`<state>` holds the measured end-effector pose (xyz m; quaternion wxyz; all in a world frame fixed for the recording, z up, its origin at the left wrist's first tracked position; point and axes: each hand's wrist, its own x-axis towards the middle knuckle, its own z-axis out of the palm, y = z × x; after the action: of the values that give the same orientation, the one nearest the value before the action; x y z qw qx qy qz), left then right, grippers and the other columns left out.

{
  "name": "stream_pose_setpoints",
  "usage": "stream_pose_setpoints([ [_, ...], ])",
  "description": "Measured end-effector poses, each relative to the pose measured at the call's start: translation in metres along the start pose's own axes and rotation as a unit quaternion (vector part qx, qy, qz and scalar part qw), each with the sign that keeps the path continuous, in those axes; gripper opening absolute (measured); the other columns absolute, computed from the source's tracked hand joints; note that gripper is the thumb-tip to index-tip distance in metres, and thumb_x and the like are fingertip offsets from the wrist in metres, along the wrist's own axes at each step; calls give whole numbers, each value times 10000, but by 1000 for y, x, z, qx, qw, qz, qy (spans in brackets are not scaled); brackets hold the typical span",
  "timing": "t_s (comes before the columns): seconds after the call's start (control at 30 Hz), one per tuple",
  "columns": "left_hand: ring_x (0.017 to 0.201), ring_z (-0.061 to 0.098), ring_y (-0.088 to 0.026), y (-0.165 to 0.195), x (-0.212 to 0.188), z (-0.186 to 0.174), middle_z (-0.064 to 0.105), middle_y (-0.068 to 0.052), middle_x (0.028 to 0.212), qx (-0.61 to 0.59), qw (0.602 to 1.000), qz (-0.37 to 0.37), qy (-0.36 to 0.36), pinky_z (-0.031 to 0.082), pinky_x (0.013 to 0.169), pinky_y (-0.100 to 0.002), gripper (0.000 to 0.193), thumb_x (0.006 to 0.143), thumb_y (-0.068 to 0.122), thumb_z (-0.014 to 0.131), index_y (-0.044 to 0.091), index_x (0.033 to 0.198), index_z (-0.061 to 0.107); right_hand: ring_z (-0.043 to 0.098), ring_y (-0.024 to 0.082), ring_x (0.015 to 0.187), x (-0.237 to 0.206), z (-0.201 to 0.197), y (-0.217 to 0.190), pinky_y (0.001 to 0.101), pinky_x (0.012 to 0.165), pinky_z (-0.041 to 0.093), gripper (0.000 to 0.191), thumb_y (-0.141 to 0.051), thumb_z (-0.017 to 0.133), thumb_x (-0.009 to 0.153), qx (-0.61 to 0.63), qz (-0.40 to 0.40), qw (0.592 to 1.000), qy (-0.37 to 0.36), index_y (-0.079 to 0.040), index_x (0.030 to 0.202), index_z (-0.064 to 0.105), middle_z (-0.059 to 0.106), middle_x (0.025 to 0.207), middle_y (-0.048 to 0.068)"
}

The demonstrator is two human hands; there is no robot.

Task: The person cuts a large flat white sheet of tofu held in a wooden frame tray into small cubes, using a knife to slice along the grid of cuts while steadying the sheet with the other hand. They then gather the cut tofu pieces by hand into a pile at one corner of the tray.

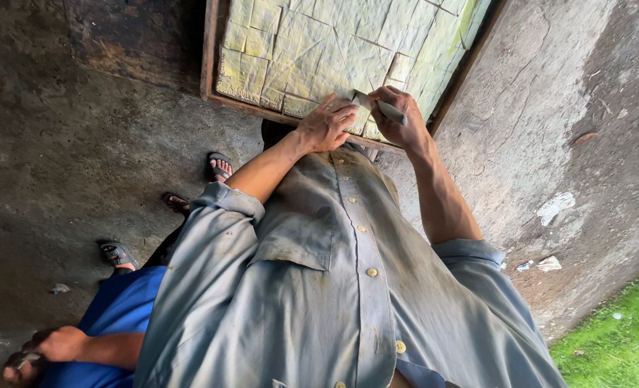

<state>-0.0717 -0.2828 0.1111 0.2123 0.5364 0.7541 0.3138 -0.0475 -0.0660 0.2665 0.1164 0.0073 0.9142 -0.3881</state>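
Note:
A framed tray (210, 65) holds a pale greenish slab (319, 43) scored into square blocks. My left hand (325, 123) presses flat on the blocks at the slab's near edge, fingers spread. Right beside it, my right hand (400, 113) is closed around a small knife (384, 108), its blade pointing toward my left fingertips at the slab's edge. My grey buttoned shirt (334, 287) fills the lower middle of the view and hides the tray's near corner.
Another person in blue (118, 309) is at the lower left, one hand (59, 343) near the floor and sandalled feet (118, 255) on dark wet concrete. White scraps (555, 207) lie on the concrete at right. Grass (614, 338) borders the bottom right.

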Motion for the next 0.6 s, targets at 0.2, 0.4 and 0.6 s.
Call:
stream_pose_setpoints([
  [0.2, 1449, 444, -327, 11, -3, 14, 570, -167, 1452, 34, 999, -31, 14, 249, 1223, -608, 460, 908, 241, 669, 8, 1300, 611, 686, 375, 819, -31, -6, 4, 445, 732, 562, 143, -56, 633, 975, -2, 26, 999, -21, 19, 1078, 698, 703, 950, 190],
  [0.4, 1427, 479, -316, 32, 0, 41, 586, -173, 1449, 29, 1000, -5, 10, 251, 1255, -577, 338, 980, 235, 645, 31, 1249, 631, 703, 346, 829, -54, 1, 22, 427, 721, 573, 136, -56, 631, 984, 9, -6, 1000, 5, 20, 1070, 704, 718, 952, 175],
  [0.6, 1398, 496, -320, 58, -1, 61, 585, -174, 1445, 3, 1000, 28, -13, 285, 1220, -548, 384, 955, 274, 649, 20, 1244, 643, 703, 341, 849, -65, 1, 30, 428, 732, 575, 134, -72, 635, 988, 18, -8, 1000, 14, 12, 1069, 701, 719, 963, 168],
])
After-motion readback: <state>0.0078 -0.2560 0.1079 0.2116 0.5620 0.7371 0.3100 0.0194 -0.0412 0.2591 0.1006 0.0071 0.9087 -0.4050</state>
